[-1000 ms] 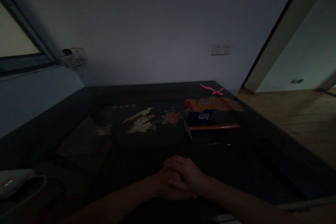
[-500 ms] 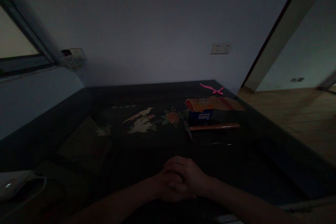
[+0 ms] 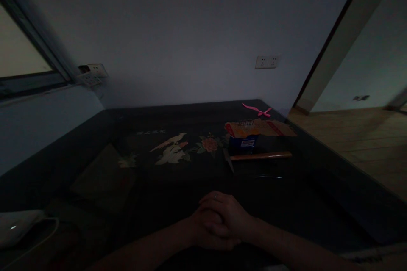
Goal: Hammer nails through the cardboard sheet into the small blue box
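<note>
My left hand (image 3: 208, 230) and my right hand (image 3: 227, 211) are clasped together over the near part of the dark table (image 3: 178, 182). The right one lies on top, with a ring on a finger, and its fingers wrap round the left. Beyond them lies a hammer (image 3: 267, 156), its dark head to the left and its wooden handle pointing right. Just behind it stands a blue box (image 3: 243, 142) with torn cardboard (image 3: 270, 128) on top; several thin dark items rest on the cardboard. A thin shiny item (image 3: 269, 176) lies in front of the hammer.
A pink ribbon (image 3: 262, 113) lies near the table's back right corner. At the left edge is a white device (image 3: 19, 225) with a cable. Bird and flower pictures (image 3: 173, 150) decorate the tabletop. A wall with sockets (image 3: 266, 62) stands behind.
The whole view has shifted slightly, so the table and its objects sit a little lower in the picture. The hands remain clasped.
</note>
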The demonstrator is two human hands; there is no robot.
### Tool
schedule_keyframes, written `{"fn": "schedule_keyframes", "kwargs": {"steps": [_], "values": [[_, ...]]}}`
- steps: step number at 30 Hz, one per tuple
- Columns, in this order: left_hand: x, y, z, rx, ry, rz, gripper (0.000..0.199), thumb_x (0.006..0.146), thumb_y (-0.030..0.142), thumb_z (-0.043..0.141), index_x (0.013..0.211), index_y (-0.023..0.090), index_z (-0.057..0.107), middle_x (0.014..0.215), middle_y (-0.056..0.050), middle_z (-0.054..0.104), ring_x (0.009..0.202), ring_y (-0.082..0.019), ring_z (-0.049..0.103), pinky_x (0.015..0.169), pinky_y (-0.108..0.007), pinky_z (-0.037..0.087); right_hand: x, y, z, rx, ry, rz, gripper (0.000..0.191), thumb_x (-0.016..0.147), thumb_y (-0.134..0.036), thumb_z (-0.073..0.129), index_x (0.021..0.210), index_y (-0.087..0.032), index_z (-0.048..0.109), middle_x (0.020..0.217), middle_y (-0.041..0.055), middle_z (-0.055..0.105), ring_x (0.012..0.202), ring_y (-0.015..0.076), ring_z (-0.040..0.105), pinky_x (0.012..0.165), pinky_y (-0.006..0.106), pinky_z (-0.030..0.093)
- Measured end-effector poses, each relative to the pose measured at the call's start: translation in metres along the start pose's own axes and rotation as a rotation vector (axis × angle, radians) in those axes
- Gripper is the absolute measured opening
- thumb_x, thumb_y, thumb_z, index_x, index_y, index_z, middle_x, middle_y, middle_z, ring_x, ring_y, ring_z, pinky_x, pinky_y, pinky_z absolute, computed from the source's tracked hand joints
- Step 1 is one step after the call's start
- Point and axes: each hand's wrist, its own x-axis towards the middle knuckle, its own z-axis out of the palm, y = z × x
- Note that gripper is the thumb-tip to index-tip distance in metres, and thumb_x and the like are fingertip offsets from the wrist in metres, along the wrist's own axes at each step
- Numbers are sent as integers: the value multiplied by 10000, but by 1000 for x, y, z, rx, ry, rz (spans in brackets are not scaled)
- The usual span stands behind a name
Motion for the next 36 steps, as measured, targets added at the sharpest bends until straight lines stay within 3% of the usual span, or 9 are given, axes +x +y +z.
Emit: {"fn": "schedule_keyframes", "kwargs": {"steps": [4,12,17,21,25,31,36], "values": [[2,1,1,91,0,20,242,806,353,558,818,172,718,814,-25,731,817,-181,657,720,-245,504,-1,4,2,-9,14,24,332,770,-307,583,1053,-157,667,1056,100,669,969,211,604,827,317,489],[-4,-1,7,115,103,-68,300,783,444,571,840,198,734,813,-14,734,848,-186,655,762,-261,505,-1,6,4,-27,35,45,333,775,-311,568,1039,-144,682,1047,108,685,957,218,616,813,322,494],[-4,1,6,81,91,-14,285,785,428,571,811,195,732,775,-12,735,810,-176,658,764,-259,508,-1,5,5,-53,29,59,319,758,-277,574,1028,-149,686,1052,105,688,961,215,617,815,320,492],[-6,1,6,86,119,-63,308,797,443,566,784,184,732,753,-12,732,810,-172,658,746,-245,512,-2,8,7,-57,25,56,329,750,-277,570,1039,-162,675,1066,97,686,974,215,614,823,324,490],[-6,-6,15,102,70,31,300,802,432,557,791,190,734,747,-12,737,749,-167,660,688,-244,513,-2,8,8,-92,11,48,329,743,-270,582,1049,-175,661,1086,89,678,980,215,610,816,323,489],[-7,-15,26,48,82,15,285,768,415,597,800,171,741,751,-14,735,731,-168,659,726,-249,517,-1,6,8,-104,12,47,292,749,-263,580,1019,-181,656,1064,82,678,957,208,611,804,317,488],[-6,-7,17,9,88,-1,273,770,372,596,845,150,735,806,-32,736,735,-175,662,724,-261,519,-2,9,11,-118,2,37,334,726,-254,568,1040,-176,649,1073,86,673,976,219,602,818,333,483]]}}
